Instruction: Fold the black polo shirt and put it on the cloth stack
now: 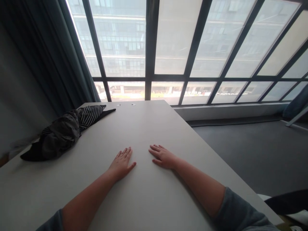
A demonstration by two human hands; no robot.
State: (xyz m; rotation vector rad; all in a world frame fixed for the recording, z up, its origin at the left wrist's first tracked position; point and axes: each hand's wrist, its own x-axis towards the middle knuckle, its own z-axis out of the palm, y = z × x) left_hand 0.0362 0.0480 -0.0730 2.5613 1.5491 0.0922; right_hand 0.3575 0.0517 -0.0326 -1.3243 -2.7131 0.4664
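The left hand [122, 163] and the right hand [162, 157] both lie flat, palms down, on the white surface [144, 128], with fingers stretched and a little spread. Each grip is released; the hands hold nothing and only touch the surface. A narrow strip of bare surface stays between them.

The surface is smooth and matte, with straight edges. Its right edge runs diagonally from the far corner toward the person, and beyond it lies a wide grey carpeted floor [252, 150]. The far edge ends just before the window [173, 48], which has dark metal bars in a grid and pale glass. Around the hands there is much free room on all sides.

The bundle of dark clothes [64, 131] lies at the far left of the surface, well apart from the left hand. It is soft and crumpled, with one part striped in black and white and a pointed dark end near the left edge. Behind it hangs a dark teal curtain [48, 54] in long folds.
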